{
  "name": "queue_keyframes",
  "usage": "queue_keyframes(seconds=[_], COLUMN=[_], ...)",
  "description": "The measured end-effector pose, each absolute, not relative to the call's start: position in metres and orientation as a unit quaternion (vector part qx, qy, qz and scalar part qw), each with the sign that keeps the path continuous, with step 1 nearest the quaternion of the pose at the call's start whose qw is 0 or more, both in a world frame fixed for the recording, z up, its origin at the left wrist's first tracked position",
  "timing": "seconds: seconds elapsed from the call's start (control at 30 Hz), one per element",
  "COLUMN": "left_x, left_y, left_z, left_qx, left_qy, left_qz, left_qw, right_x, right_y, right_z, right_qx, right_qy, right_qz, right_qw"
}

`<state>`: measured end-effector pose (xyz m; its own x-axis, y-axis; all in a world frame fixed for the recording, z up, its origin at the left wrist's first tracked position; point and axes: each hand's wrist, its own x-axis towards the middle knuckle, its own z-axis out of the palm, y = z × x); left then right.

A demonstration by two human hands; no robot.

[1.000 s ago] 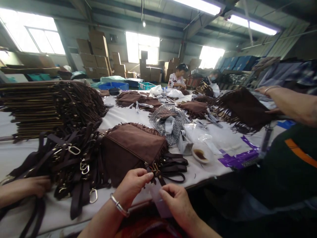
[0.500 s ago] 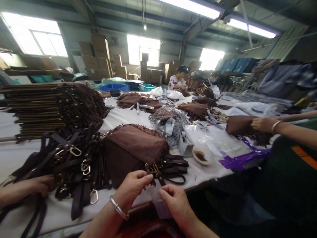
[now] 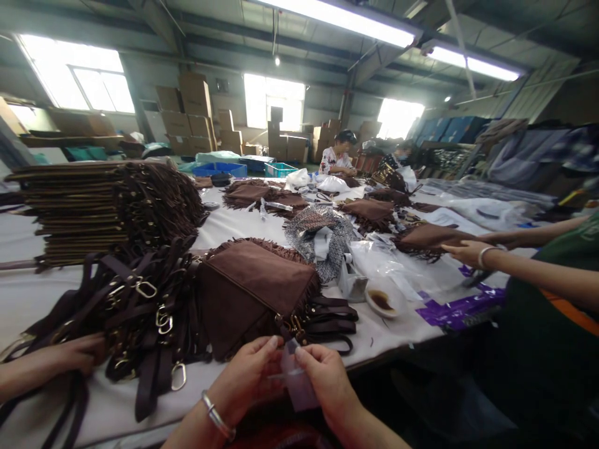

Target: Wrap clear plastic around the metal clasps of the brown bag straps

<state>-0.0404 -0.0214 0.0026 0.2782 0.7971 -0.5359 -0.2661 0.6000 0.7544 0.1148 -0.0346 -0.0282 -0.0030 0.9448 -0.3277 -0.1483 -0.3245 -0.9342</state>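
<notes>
Bag, one, brown, fringed: flat on the counter before me, strap bundle at its right corner.
Tab, one, dark: at the bag's near corner, running down to my hands.
Sleeve, one, clear film: between my hands, its upper end meeting the tab.
Right hand: grip closed, thumb and finger pinching the sleeve's upper right edge.
Left hand: grip drawn in close against sleeve and tab; I cannot tell whether it pinches either.
Progress, as I judge it: partway. Done, sleeve and tab brought together. Left, the sleeve's lower length, which looks unfilled, and the tab's upper part, which is bare.
Nearby: loose straps, a heap, left of the bag; stacked bags, behind them, any sleeves there too small to make out.
</notes>
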Motion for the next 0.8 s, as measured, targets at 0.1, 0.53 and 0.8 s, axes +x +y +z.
queue_keyframes(seconds=[0.1,0.53,0.8], left_x=[-0.043,-0.043,-0.049], left_y=[-0.032,-0.057,-0.016], left_z=[-0.006,-0.038,-0.015], left_qx=[0.255,0.378,0.345], left_qy=[0.462,0.606,0.590], left_qz=[0.373,0.470,0.439], left_qw=[0.763,0.518,0.583], right_x=[0.110,0.105,0.112], right_y=[-0.035,-0.041,-0.040], right_z=[-0.031,-0.033,-0.028], right_qx=[-0.539,-0.554,-0.579], right_qy=[-0.369,-0.435,-0.538], right_qz=[0.609,0.592,0.496], right_qw=[0.450,0.391,0.358])
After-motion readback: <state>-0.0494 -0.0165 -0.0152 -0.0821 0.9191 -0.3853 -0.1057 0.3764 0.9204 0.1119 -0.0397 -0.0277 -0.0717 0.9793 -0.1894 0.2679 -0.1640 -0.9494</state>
